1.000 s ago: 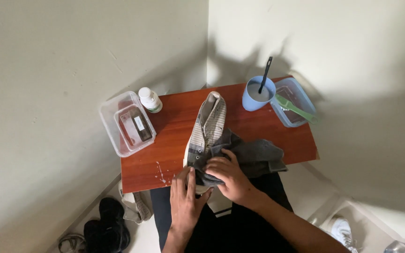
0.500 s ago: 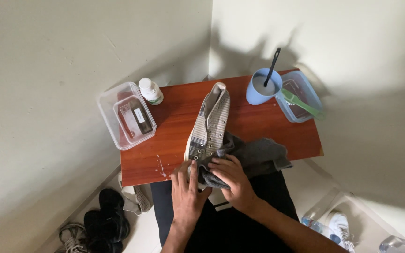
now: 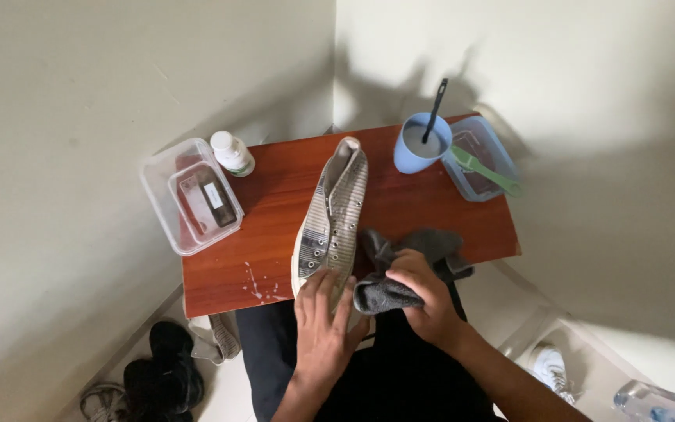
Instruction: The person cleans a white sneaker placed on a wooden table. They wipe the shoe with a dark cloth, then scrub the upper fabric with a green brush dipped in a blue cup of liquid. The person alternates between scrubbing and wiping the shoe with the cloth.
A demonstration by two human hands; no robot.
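View from above of a small reddish-brown wooden worktop (image 3: 431, 227) set in a pale corner. At its far left stands a small white bottle (image 3: 232, 152) with a white cap and a green-and-white label band. Just left of it, overhanging the worktop's left edge, sits a clear plastic box (image 3: 162, 176), rectangular with rounded corners; inside lies a smaller reddish container (image 3: 208, 203) bearing a small white rectangular label. At the far right stands a light blue cup (image 3: 421, 144) with a dark handle (image 3: 435, 105) leaning out of it. Beside it, further right, is a clear blue-tinted tub (image 3: 478, 160), with a green plastic utensil (image 3: 484, 168) lying across it.

A grey-and-white striped canvas shoe (image 3: 336, 211) lies lengthwise on the middle of the worktop, toe at the far end, heel at the near edge, metal eyelets in two rows. The left hand (image 3: 323, 316) rests palm down on the heel end, fingers (image 3: 330, 285) spread flat over the fabric. The right hand (image 3: 423, 301), just right of the shoe, is curled around a bunched dark grey cloth (image 3: 388, 293); its fingers are pressed together, clamping the soft, ribbed fabric, the loose remainder of which trails onto the worktop toward the right. White droplets (image 3: 259, 285) speckle the wood near the left front corner.

On the floor at near left lie dark shoes (image 3: 162, 371); at near right a white shoe (image 3: 548, 367) and a clear bottle (image 3: 654, 402).
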